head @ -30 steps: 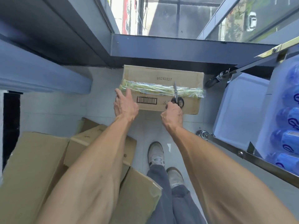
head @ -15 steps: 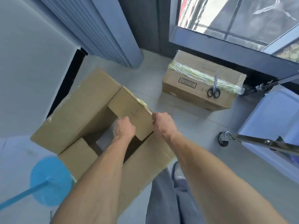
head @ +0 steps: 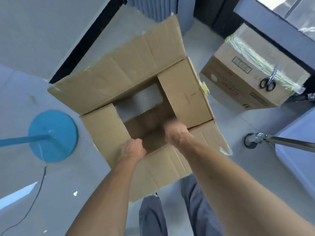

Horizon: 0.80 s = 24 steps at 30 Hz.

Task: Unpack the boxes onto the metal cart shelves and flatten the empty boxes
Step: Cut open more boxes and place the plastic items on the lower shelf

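My left hand (head: 132,149) curls over the near edge of the open box (head: 129,68) on the floor; my right hand (head: 176,132) is blurred, grip unclear. Beyond, scissors (head: 269,80) lie on the taped box (head: 252,70).

The open box (head: 136,77) is plain tan cardboard with pale yellowish tape scraps along its flap edges; its inside reads darker brown. The sealed box (head: 238,86) is the same tan, crossed by 1 band of shiny yellow-green tape, with a black barcode patch and faint dark lettering on its side. The scissors (head: 269,80) have black handles and silver blades. The round stand base (head: 52,135) and its pole are bright blue. The floor (head: 25,167) is pale grey with small white specks. The trousers (head: 153,217) are slate grey. The cart frame (head: 289,143) is silver metal over a black wheel.
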Each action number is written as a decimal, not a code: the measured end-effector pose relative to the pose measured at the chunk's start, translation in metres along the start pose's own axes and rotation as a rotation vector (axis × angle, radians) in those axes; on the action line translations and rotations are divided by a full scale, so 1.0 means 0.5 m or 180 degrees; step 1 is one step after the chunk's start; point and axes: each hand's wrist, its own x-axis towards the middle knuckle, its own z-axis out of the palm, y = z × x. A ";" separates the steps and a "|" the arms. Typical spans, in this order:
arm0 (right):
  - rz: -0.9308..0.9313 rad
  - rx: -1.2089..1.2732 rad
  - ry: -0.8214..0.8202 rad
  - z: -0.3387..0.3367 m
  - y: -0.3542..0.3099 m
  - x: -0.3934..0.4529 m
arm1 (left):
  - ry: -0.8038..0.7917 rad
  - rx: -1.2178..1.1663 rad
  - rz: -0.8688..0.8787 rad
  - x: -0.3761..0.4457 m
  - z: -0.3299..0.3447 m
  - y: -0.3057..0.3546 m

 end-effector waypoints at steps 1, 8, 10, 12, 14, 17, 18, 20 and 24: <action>-0.0052 -0.0209 -0.0008 0.006 -0.001 0.003 | 0.0161 0.0183 0.0073 0.002 0.000 -0.012; -0.0043 -0.1481 -0.0395 -0.025 -0.065 0.051 | 0.0114 0.1451 0.0706 0.039 -0.048 -0.071; 0.0079 -0.1848 -0.0497 -0.046 -0.073 0.068 | 0.0201 0.1669 0.0615 0.042 -0.073 -0.064; 0.0211 -0.2260 -0.0597 -0.067 -0.071 0.069 | 0.0388 0.1631 0.0507 0.033 -0.102 -0.048; 0.0323 -0.2550 -0.0470 -0.078 -0.072 0.056 | 0.0718 0.1487 0.0357 0.016 -0.133 -0.037; 0.0356 -0.2727 -0.0126 -0.094 -0.094 0.025 | 0.0968 0.1165 0.0073 -0.016 -0.177 -0.047; 0.0428 -0.2815 -0.0091 -0.099 -0.104 0.015 | 0.0984 0.1129 0.0005 -0.022 -0.187 -0.053; 0.0690 -0.2876 -0.0002 -0.127 -0.119 -0.002 | 0.0981 0.1195 -0.0182 -0.031 -0.205 -0.074; 0.1305 -0.2131 0.0066 -0.212 -0.090 -0.023 | 0.0870 0.1157 -0.0751 -0.049 -0.239 -0.158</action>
